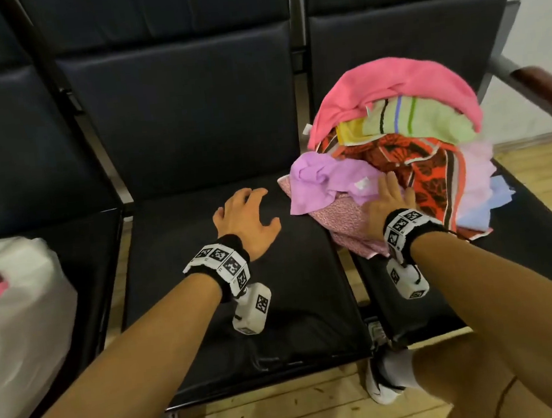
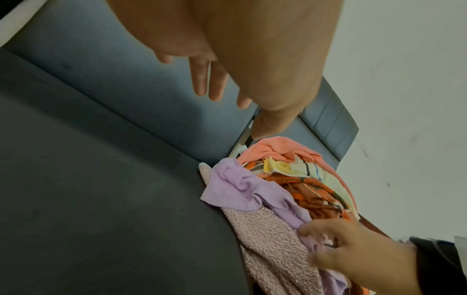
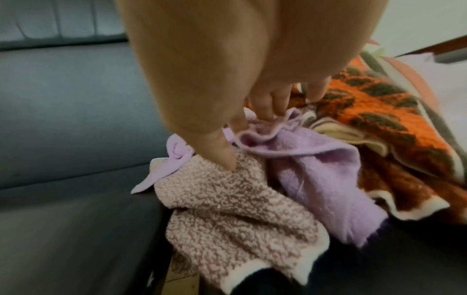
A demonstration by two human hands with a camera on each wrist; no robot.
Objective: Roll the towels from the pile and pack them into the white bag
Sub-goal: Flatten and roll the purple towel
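Right hand (image 1: 390, 204) is laid on the near-left edge of the towel pile (image 1: 407, 147), fingers extended and only lightly bent. Fingertips (image 3: 265, 113) are pressed into a bunched fold of the lilac towel (image 1: 328, 183); the thumb (image 3: 225, 157) is pushed into the speckled pink towel (image 1: 344, 222) underneath. No closed pinch is seen yet, so this is read as contact, not a grasp.

Left hand (image 1: 247, 220) is held over the bare middle seat (image 1: 207, 284), fingers spread and released, nothing held, well apart from the pile.

Key relation: the lilac towel is spread away from the right fingertips toward the left hand, draped over the speckled one. Both overhang the gap between seats on the thumb side. Right hand is clearly the nearer one; the lilac towel is judged the likely pick.

White bag (image 1: 15, 304) is far beyond the left hand, on the outer seat.
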